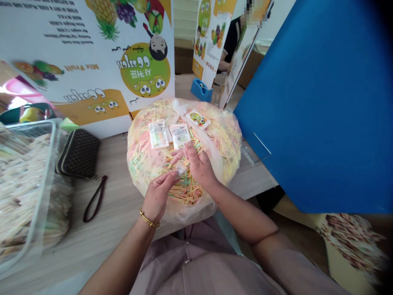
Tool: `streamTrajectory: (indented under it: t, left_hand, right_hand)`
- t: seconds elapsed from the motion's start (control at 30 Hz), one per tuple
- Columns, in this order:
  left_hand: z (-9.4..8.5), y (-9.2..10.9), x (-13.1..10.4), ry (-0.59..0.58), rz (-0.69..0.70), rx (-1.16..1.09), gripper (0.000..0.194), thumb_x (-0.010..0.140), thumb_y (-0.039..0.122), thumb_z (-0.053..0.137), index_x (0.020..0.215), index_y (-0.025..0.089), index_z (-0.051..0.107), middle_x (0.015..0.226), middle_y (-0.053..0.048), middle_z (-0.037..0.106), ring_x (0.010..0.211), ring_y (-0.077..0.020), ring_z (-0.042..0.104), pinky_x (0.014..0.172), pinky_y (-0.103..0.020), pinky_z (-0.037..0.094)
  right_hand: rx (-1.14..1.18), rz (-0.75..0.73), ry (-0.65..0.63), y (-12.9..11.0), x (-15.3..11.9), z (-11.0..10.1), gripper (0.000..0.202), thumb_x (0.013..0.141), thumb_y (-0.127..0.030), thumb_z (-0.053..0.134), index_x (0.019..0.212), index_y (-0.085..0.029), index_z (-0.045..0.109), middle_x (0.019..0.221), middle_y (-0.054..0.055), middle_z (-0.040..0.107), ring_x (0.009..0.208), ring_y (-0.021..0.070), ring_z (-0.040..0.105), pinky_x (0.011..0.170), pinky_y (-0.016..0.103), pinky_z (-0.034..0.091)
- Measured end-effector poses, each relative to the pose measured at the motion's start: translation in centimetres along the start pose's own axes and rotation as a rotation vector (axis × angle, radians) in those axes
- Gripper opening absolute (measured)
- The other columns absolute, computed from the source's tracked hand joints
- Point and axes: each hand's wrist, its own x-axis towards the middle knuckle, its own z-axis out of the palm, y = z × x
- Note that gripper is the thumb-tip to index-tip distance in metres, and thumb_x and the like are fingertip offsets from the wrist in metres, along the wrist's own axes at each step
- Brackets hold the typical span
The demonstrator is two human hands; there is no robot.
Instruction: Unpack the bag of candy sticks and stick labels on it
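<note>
A big clear plastic bag [225, 149] sits on the table in front of me, full of thin pastel candy sticks [187, 191]. My left hand [158, 196], with a gold bracelet at the wrist, pinches a small clear-and-white candy packet [181, 168] above the sticks. Just beyond it is my right hand [201, 166], its fingers bent close to the packet; what they grip, if anything, cannot be made out. On top of the bag lie two packets with sticks showing, a left packet [159, 134] and a middle packet [180, 136], plus a printed packet [198, 119].
Printed cartons [92, 78] stand behind the bag, with a blue tape dispenser [202, 90] near them. A blue panel [322, 110] rises at right. On the left are a dark wallet [79, 153] and a plastic tub [46, 184] of packets. Another person [231, 41] is partly visible behind.
</note>
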Motion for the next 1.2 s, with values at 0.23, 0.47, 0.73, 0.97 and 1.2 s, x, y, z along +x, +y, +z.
streamTrajectory:
  t: [0.23,0.47,0.73,0.97,1.2]
  left_hand:
    - [0.2,0.4,0.0,-0.006,-0.045,-0.093,0.034,0.069,0.044,0.087,0.089,0.017,0.082,0.101,-0.008,0.08,0.107,-0.0238,0.07,0.106,-0.042,0.054]
    - [0.3,0.9,-0.2,-0.03,-0.118,-0.155,0.028,0.07,0.039,0.087,0.088,0.019,0.081,0.106,-0.006,0.078,0.112,-0.0245,0.068,0.098,-0.04,0.06]
    - [-0.2,0.6,0.0,-0.047,-0.156,-0.176,0.029,0.072,0.039,0.085,0.091,0.018,0.078,0.109,-0.005,0.075,0.1,-0.0208,0.069,0.088,-0.038,0.064]
    - [0.2,0.8,-0.4,-0.161,-0.114,-0.122,0.036,0.075,0.036,0.085,0.107,0.023,0.077,0.117,-0.004,0.074,0.106,-0.0192,0.068,0.096,-0.035,0.059]
    - [0.0,0.7,0.0,-0.144,-0.121,-0.011,0.036,0.07,0.041,0.087,0.098,0.019,0.079,0.107,-0.003,0.077,0.091,-0.0169,0.069,0.089,-0.033,0.061]
  right_hand:
    - [0.181,0.119,-0.251,1.6,0.6,-0.9,0.049,0.102,-0.063,0.041,0.099,-0.022,0.067,0.105,0.006,0.076,0.106,0.0177,0.07,0.1,0.035,0.052]
    - [0.09,0.048,-0.363,1.2,1.4,-1.8,0.039,0.105,-0.047,0.044,0.115,-0.021,0.073,0.116,0.007,0.075,0.117,0.0176,0.068,0.106,0.035,0.049]
    - [-0.049,0.0,-0.469,1.0,1.1,-2.6,0.038,0.107,-0.041,0.041,0.124,-0.025,0.07,0.127,0.004,0.072,0.127,0.0175,0.062,0.111,0.035,0.046]
    - [-0.057,0.089,-0.403,2.7,1.9,-3.4,0.026,0.098,-0.028,0.054,0.116,-0.021,0.072,0.12,0.004,0.073,0.113,0.0181,0.066,0.102,0.036,0.051]
    - [-0.018,0.041,-0.376,2.3,1.7,-3.8,0.017,0.093,-0.032,0.062,0.104,-0.021,0.069,0.135,0.006,0.065,0.12,0.018,0.062,0.104,0.034,0.048]
